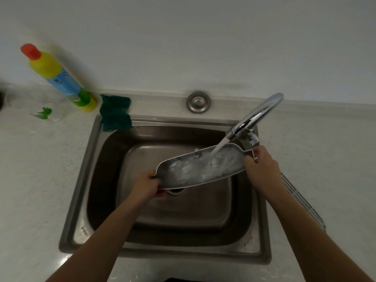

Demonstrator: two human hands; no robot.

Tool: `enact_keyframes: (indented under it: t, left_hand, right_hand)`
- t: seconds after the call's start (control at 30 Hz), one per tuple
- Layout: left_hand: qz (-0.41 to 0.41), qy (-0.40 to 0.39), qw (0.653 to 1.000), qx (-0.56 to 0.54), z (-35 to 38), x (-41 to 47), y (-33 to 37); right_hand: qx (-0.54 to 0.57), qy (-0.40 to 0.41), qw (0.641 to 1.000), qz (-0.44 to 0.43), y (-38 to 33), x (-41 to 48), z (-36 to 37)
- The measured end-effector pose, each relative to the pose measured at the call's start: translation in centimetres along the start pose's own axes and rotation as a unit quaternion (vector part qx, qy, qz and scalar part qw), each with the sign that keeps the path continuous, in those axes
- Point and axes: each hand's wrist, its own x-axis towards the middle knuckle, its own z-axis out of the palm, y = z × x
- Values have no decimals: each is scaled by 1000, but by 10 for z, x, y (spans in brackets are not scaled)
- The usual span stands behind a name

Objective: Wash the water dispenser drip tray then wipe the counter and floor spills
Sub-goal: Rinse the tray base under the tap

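The drip tray (183, 171), a shallow grey dish with a pale rim, is held over the steel sink (81, 180). My left hand (147, 185) grips its near-left end and my right hand (262, 166) grips its far-right end. Water runs from the chrome faucet (256, 117) into the right half of the tray and splashes white across it. The tray tilts with its left end lower, above the drain.
A yellow detergent bottle with a red cap (59, 78) stands at the back left by the wall. A dark green cloth (115, 112) lies on the sink's back-left corner. A wire rack (303, 202) sits on the counter to the right. A clear wrapper (43, 112) lies far left.
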Motion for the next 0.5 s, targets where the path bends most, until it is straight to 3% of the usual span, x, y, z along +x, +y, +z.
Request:
enact_keyframes:
  t: [0.17,0.27,0.33,0.5]
  left_hand:
    - [82,54,995,15,10,4,-5]
    - [178,92,977,72,1,2,-5]
    - [192,101,974,63,-6,-1,-2]
    - [172,-10,983,-58,-17,-7,-1]
  right_hand:
    - [43,4,999,-22,15,-13,3]
    - [141,-86,986,27,27,-20,4]
    - [220,-151,961,65,29,-22,7]
    - [368,-164,902,151,31,-16,17]
